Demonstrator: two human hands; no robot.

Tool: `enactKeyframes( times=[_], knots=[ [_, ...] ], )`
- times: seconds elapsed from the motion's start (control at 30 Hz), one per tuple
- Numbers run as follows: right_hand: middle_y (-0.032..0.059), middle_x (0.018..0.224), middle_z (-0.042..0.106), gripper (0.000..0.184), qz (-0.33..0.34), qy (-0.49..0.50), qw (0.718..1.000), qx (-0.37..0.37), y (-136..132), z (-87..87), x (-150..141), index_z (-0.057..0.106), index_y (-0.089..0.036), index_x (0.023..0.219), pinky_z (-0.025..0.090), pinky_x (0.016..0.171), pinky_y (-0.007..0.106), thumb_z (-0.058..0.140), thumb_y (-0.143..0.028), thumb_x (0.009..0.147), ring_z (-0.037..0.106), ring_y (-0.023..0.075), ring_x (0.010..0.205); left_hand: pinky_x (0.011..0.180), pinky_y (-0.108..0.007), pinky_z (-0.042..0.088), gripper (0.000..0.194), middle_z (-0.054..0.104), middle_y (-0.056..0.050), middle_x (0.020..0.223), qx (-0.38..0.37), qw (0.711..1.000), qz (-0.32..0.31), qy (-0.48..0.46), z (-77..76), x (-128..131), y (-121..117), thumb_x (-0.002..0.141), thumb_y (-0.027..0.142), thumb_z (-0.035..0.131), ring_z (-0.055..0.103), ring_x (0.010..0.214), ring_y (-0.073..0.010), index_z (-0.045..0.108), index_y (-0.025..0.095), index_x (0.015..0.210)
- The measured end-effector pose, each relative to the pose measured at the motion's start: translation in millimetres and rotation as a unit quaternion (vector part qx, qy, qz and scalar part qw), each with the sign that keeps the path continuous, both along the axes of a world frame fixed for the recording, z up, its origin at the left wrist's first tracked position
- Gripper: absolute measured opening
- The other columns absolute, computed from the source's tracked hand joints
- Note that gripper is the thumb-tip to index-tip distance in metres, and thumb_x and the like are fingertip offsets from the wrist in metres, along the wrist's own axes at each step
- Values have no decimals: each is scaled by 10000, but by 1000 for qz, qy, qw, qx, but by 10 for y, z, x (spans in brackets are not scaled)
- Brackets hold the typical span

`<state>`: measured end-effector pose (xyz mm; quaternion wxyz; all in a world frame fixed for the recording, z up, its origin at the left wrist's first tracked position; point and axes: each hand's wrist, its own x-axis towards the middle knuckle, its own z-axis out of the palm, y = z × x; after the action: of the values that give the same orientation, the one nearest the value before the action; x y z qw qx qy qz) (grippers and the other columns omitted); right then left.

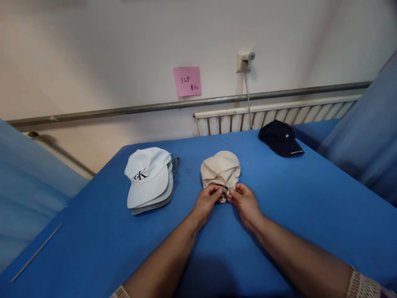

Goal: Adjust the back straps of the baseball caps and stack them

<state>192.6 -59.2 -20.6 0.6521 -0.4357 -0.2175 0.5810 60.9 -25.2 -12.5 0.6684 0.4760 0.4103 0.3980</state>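
A beige baseball cap [221, 167] lies on the blue table [186, 244], its back strap turned toward me. My left hand [208, 202] pinches the strap from the left, thumb on top. From the right, my right hand [245, 203] grips the strap's other side. Between my fingertips a small dark metal buckle [225, 188] shows; its details are too small to make out. To the left sits a stack of caps, with a white cap [149, 174] with black lettering on top and a grey cap [155, 207] at the bottom.
A black cap [281, 137] rests at the table's far right. Near the left edge lies a thin rod [36, 253]. Behind the table are a metal rail [139, 109], a radiator [279, 114], a plugged-in cord [248, 93] and a pink note [187, 81]. Blue curtains [27, 190] hang at both sides.
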Motion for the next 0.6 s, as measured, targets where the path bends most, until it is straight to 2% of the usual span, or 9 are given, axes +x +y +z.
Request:
enactKeyframes(
  times=[0.17,0.33,0.47,0.6],
  knots=[
    [-42,638,576,293,5,-58,998,35,17,-49,-8,569,-207,699,419,591,253,791,-386,631,499,107,573,571,-216,420,295,638,-16,630,-20,999,36,7,-13,30,4,657,374,787,542,550,-88,642,122,702],
    [-41,629,577,221,6,-118,991,61,10,-95,-54,573,-225,695,406,592,265,754,-342,649,505,130,581,511,-213,393,204,616,-15,548,-40,993,87,62,25,77,-24,610,257,739,538,498,-96,577,136,581],
    [-26,672,621,175,23,-154,985,71,-13,-122,-64,608,-230,760,422,617,274,722,-347,695,536,148,615,464,-207,372,135,602,-4,508,-33,986,118,116,69,81,-46,596,206,685,503,440,-85,570,142,564],
    [-20,685,628,180,30,-183,981,59,-23,-145,-32,629,-235,772,428,626,269,741,-340,678,541,156,644,424,-206,365,123,591,-4,483,-14,982,123,145,77,80,-45,583,201,662,492,412,-89,562,151,533]
  ],
)
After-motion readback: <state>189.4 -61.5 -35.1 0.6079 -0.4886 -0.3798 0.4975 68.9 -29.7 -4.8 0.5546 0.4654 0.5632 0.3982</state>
